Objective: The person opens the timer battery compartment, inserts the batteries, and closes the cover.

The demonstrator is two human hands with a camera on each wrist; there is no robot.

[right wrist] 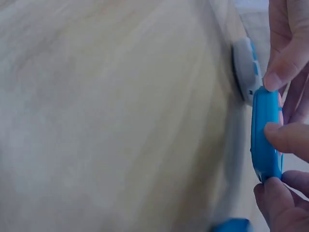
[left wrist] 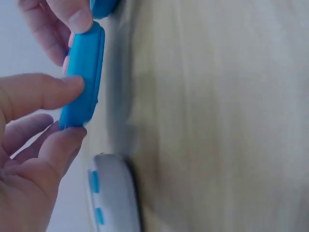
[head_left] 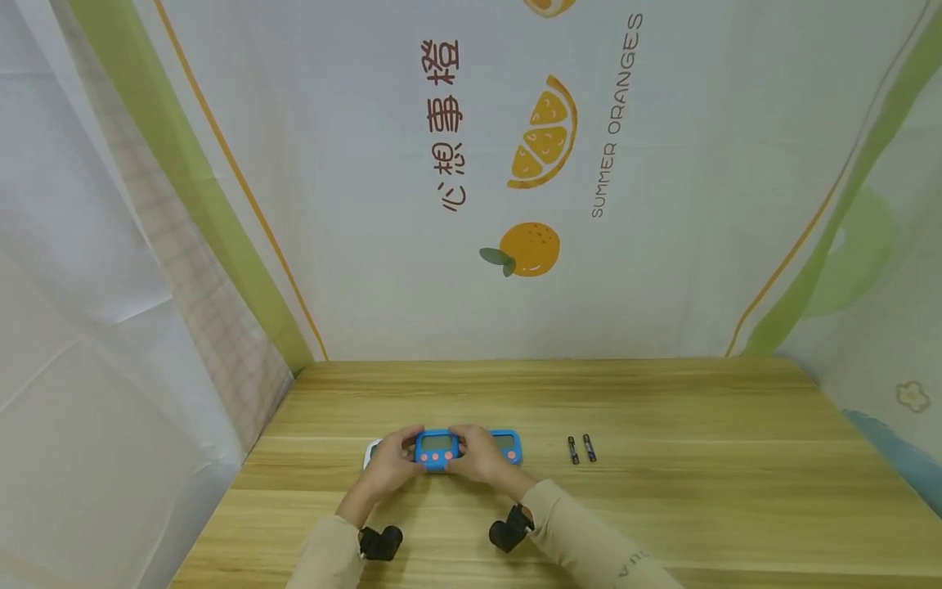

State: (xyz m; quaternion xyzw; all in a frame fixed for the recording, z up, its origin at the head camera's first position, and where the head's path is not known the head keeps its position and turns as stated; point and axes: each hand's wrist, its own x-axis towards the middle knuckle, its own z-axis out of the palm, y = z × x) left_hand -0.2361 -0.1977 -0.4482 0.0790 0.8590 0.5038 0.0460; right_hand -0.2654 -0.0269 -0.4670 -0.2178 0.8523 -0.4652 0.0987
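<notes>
Two batteries [head_left: 589,448] rightward; free tabletop [head_left: 706,474] beyond

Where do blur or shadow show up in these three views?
Head: batteries tiny but distinct; left wrist: held blue device fairly crisp, soft shadow on the tabletop, its grain blurred; right wrist: second blue device blurred at the bottom edge, grain soft too.

One timer [head_left: 437,446] is between the left hand [head_left: 392,462] and right hand [head_left: 477,455], maybe a second timer [left wrist: 116,195] left, a third timer [head_left: 508,446] right, and batteries [head_left: 573,451] farther right.
</notes>
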